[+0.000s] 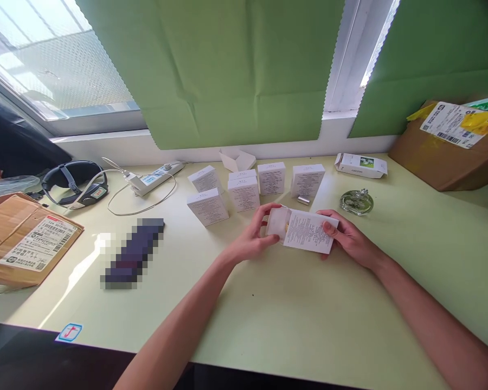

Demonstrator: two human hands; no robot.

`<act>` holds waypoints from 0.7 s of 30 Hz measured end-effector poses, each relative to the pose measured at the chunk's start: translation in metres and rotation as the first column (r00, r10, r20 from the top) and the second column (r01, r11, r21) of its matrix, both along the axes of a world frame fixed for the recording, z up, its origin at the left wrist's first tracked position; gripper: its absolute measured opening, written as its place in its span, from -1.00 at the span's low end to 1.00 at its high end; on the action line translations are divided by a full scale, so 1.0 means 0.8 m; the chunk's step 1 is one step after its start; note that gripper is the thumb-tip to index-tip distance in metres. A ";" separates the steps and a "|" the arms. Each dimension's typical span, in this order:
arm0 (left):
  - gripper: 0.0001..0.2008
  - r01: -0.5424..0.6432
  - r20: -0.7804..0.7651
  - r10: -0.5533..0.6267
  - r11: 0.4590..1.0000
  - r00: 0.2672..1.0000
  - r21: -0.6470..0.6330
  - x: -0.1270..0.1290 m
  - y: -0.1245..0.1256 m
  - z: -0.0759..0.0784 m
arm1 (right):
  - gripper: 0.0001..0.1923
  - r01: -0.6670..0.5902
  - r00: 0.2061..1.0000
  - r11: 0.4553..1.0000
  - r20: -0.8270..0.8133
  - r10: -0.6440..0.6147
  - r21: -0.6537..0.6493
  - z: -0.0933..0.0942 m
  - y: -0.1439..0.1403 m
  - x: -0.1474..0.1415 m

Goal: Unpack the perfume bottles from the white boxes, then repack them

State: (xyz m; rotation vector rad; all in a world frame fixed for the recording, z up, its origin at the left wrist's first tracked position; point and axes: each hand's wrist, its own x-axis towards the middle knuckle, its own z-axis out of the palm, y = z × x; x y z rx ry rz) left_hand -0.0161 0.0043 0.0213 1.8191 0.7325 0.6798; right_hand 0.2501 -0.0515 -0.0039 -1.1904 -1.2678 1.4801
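I hold a small white carton (307, 231) with fine print on its face, lying on its side just above the pale green table (293, 319). My left hand (254, 238) pinches its open left end, where a flap stands up. My right hand (347, 238) grips its right end, thumb on top. Behind it stand several similar white cartons (244, 192), upright and shut. A small silver cap (303, 200) lies near them. A round clear glass bottle (357, 201) rests to the right of my hands.
A white box lying flat (361, 165) and an opened empty carton (238, 160) sit by the window sill. A brown parcel (447, 146) stands far right, another (22, 241) at left. A power strip (154, 177), a black headset (75, 181) and a blurred dark object (133, 253) lie left.
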 end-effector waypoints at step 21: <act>-0.50 -0.297 -0.075 0.352 0.871 0.933 0.391 0.016 -0.002 -0.032 | -0.55 0.051 0.998 0.998 0.043 -0.053 0.034 -0.001 0.000 -0.004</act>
